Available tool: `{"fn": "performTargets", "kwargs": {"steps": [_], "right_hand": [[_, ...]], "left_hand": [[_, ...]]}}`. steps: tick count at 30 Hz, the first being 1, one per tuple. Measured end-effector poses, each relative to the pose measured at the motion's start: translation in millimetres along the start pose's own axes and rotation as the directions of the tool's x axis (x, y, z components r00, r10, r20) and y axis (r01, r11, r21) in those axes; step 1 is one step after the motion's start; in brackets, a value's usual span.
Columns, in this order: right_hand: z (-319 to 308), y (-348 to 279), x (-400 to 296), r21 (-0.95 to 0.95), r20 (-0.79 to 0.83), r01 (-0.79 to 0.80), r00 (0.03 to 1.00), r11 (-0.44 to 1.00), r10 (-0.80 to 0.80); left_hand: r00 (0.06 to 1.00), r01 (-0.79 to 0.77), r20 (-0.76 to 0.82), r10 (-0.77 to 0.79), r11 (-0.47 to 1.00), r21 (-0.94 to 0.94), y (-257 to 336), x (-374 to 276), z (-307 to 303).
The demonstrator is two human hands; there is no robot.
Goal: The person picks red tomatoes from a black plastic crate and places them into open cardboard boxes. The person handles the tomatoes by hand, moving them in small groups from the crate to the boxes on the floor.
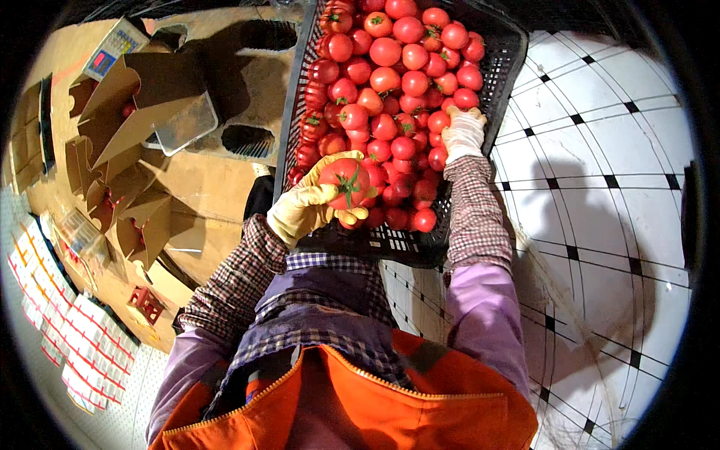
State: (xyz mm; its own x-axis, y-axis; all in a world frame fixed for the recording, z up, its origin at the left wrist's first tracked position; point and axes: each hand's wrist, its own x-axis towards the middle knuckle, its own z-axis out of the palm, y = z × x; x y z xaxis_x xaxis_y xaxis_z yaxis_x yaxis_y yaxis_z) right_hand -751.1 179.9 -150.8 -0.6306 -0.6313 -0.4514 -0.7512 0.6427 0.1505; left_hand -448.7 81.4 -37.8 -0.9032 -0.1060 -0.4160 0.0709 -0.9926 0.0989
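Note:
A black plastic crate filled with red tomatoes stands before me. My left hand, in a yellowish glove, holds one large tomato with its green calyx facing up, over the crate's near left part. At the right side of the crate my right hand, in a pale glove, rests against the tomatoes; its fingertips are bent down among them, and whether it grips one cannot be told.
Left of the crate, open cardboard boxes with some red fruit inside stand on a brown surface, near a clear plastic container and a small red plastic crate. White stacks with red straps lie at lower left. Tiled floor extends to the right.

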Motion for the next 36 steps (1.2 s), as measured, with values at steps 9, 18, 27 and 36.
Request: {"fn": "performTargets", "kwargs": {"steps": [9, 18, 27, 36], "right_hand": [[-26.1, -97.4, -39.8, 0.164, 0.139, 0.182, 0.969, 0.97, -0.206], [-3.0, -116.6, -20.8, -0.007, 0.309, 0.34, 0.895, 0.94, -0.322], [-73.9, -61.4, -77.3, 0.841, 0.385, -0.54, 0.535, 0.046, -0.752], [-78.1, -100.0, -2.4, 0.514, 0.074, 0.288, 0.924, 0.808, -0.376]], "left_hand": [[0.998, 0.05, -0.024, -0.05, 0.999, 0.014, -7.3, -36.3, -28.4], [0.985, 0.085, -0.165, -0.058, 0.983, 0.164, -20.3, -34.9, -40.9], [0.993, -0.081, -0.061, 0.102, 0.955, 0.284, 8.9, -5.1, -14.7], [0.993, 0.05, -0.101, -0.068, 0.984, -0.168, 17.0, -6.7, -7.7]]}}
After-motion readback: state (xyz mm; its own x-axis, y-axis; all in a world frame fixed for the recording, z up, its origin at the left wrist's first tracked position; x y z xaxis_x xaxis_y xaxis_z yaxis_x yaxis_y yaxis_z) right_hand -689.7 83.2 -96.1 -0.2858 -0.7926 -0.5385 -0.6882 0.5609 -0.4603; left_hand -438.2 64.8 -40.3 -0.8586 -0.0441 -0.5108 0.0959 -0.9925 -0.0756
